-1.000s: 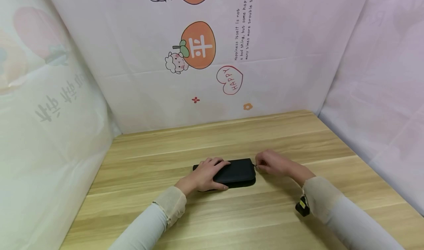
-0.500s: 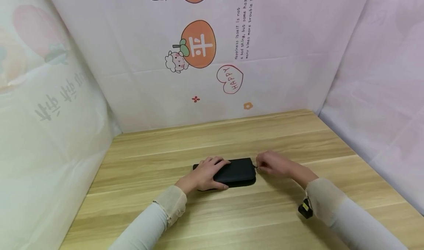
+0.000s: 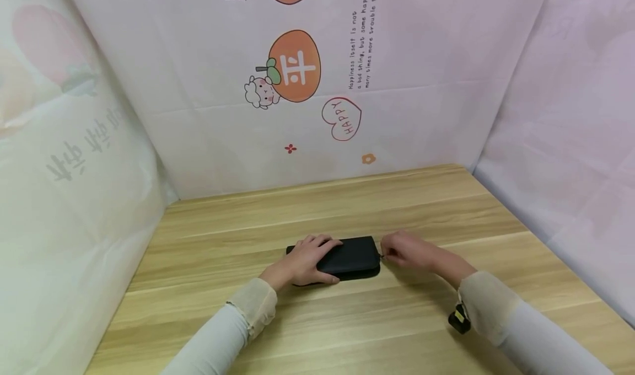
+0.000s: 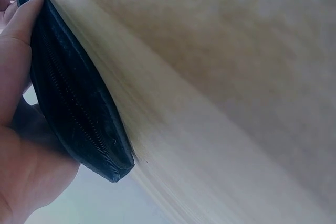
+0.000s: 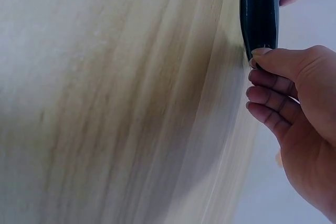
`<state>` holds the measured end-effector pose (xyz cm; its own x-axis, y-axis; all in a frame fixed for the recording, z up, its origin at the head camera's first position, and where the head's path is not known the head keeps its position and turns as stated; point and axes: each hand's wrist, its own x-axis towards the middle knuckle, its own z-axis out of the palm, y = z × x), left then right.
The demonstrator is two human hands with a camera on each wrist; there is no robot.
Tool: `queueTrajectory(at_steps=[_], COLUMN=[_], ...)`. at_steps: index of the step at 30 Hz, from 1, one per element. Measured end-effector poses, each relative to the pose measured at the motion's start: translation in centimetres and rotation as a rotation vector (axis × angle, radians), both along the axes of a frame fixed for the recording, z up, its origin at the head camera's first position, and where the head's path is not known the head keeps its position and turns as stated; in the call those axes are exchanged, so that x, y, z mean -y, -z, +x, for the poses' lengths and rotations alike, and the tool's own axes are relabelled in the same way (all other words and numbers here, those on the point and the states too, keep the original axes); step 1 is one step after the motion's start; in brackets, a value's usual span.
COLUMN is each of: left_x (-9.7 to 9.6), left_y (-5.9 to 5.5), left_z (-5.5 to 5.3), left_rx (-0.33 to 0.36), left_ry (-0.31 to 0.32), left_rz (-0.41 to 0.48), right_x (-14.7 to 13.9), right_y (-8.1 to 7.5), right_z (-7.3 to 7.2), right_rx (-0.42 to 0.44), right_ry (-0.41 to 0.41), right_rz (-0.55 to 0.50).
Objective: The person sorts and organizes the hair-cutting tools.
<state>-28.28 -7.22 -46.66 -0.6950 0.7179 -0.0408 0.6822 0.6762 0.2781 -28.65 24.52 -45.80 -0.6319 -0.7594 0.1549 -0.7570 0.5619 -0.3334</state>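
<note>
A black zip-around wallet (image 3: 349, 256) lies flat on the wooden table. My left hand (image 3: 308, 259) grips its left part from above, thumb along the near side and fingers over the top toward the far edge. In the left wrist view, zipper teeth (image 4: 79, 108) run along the wallet's side beneath the thumb. At the wallet's right end, my right hand (image 3: 408, 250) pinches the small dark zipper pull (image 3: 381, 256) between thumb and index finger. The right wrist view shows that thumb (image 5: 278, 61) right at the wallet's corner, the other fingers loosely bent below it.
The wood-grain table (image 3: 238, 226) is bordered by a white printed cloth (image 3: 208, 143) at the back and both sides. A small black device with a yellow mark (image 3: 459, 318) hangs at the right sleeve's cuff (image 3: 483, 306).
My right hand has moved slightly toward the near side along the wallet's right end, with the zipper pull in its fingers. The left hand keeps its hold on the wallet.
</note>
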Motion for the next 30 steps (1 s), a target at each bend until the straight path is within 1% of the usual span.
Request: queueTrajectory(at_steps=[8, 16, 18, 21, 27, 30], left_x=[-0.07, -0.04, -0.03, -0.05, 0.01, 0.04], left_y=[0.11, 0.19, 0.17, 0.11, 0.09, 0.08], left_z=[0.10, 0.03, 0.04, 0.07, -0.01, -0.04], left_rx=[0.006, -0.002, -0.002, 0.003, -0.001, 0.000], left_ry=[-0.001, -0.002, -0.001, 0.003, -0.001, 0.000], left_rz=[0.003, 0.009, 0.006, 0.004, -0.013, -0.019], right_x=[-0.13, -0.15, -0.12, -0.06, 0.20, 0.28], right_y=[0.27, 0.34, 0.34, 0.34, 0.21, 0.17], right_z=[0.08, 0.10, 0.16, 0.31, 0.74, 0.86], right_rx=[-0.017, -0.078, -0.079, -0.074, -0.003, 0.008], right_ry=[-0.018, -0.056, -0.057, -0.060, -0.039, -0.027], right_rz=[-0.003, -0.019, -0.020, -0.016, 0.024, 0.033])
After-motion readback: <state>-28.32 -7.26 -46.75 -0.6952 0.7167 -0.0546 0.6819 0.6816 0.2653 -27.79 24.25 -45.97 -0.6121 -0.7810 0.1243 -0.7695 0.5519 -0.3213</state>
